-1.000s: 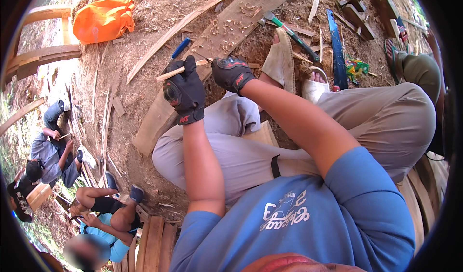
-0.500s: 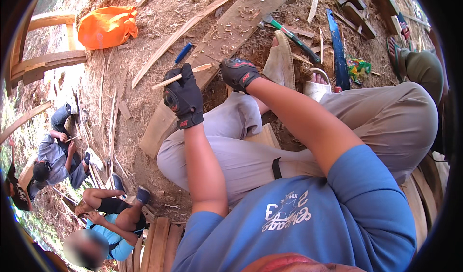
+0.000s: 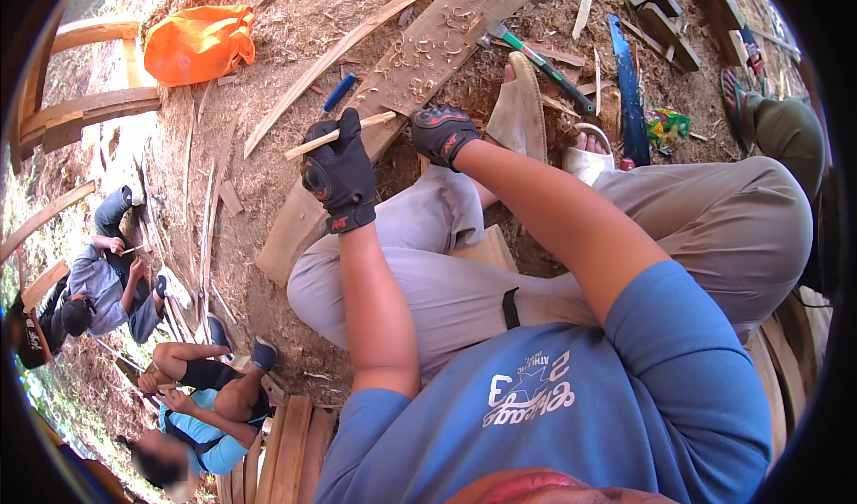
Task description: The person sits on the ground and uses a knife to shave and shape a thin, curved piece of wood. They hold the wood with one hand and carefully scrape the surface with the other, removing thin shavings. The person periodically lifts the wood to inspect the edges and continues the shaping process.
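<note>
Head view shows the left hand (image 3: 339, 175), in a black glove, closed around a thin wooden stick (image 3: 344, 134) that lies aslant across the fist, one end poking out toward the upper right, the other toward the lower left. Just right of that grip, the gloved right hand (image 3: 443, 134) curls downward with its fingers bent; whether it pinches the stick's upper end or only rests on the board below, I cannot tell. Directly beneath both hands runs a long wooden plank (image 3: 420, 58), littered with curled shavings, its near end passing under the left fist and its far end reaching up and away to the right. Alongside its left edge lies a narrow curved strip (image 3: 339, 53), and a blue-handled tool (image 3: 339, 92) sits on the dirt just above the left knuckles. Right of the right hand, a sandalled foot (image 3: 527, 111) rests beside the plank, with a hammer (image 3: 540, 62) and a blue saw blade (image 3: 627, 93) further out. Well up and left of the grip sits an orange bag (image 3: 198, 44). Left of the fist the ground is open dirt with scattered slivers; below it the person's grey-trousered knees (image 3: 420, 236) crowd close. Two other people (image 3: 134, 325) sit well off to the lower left.
</note>
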The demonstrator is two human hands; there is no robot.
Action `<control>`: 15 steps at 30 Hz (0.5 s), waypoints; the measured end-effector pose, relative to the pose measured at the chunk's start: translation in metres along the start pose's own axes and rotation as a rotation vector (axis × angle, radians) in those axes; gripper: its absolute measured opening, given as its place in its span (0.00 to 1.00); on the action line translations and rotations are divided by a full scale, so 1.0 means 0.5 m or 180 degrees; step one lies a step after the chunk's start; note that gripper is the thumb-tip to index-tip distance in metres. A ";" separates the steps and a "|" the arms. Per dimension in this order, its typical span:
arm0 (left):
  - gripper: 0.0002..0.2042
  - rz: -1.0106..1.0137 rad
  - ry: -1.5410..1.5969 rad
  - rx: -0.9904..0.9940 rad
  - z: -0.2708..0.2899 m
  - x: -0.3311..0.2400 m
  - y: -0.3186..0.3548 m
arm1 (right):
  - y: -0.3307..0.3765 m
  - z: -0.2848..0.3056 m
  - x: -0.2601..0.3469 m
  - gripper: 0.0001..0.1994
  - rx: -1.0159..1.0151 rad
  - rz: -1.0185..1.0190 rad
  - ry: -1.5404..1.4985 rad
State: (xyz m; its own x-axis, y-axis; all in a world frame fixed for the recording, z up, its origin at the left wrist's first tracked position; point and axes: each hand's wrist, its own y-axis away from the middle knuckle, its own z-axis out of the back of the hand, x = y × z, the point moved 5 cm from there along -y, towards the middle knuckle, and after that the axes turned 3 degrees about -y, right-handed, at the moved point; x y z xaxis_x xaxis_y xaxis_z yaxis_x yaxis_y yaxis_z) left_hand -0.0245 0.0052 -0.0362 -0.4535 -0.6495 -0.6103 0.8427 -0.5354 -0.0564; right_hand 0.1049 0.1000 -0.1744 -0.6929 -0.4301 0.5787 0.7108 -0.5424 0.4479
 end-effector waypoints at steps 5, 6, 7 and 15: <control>0.20 -0.0250 -0.0357 -0.0063 0.022 -0.021 0.001 | 0.007 0.020 0.007 0.15 0.0284 0.0012 -0.0102; 0.21 -0.0405 -0.0521 -0.0098 0.025 -0.033 0.003 | 0.011 0.031 0.015 0.16 0.0189 0.0050 -0.0190; 0.21 -0.0439 -0.0567 -0.0061 0.024 -0.036 0.003 | 0.016 0.039 0.025 0.16 0.0094 0.0088 -0.0277; 0.23 -0.0794 -0.0800 0.0032 0.014 -0.030 -0.002 | 0.044 0.054 0.081 0.17 0.0065 0.0012 -0.0398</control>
State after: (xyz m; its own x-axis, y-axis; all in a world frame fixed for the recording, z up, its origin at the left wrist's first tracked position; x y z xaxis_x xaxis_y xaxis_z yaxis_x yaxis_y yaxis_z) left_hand -0.0204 0.0118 -0.0215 -0.7033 -0.6101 -0.3650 0.6947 -0.6988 -0.1706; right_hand 0.0958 0.0905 -0.1228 -0.6706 -0.3381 0.6602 0.7165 -0.5257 0.4585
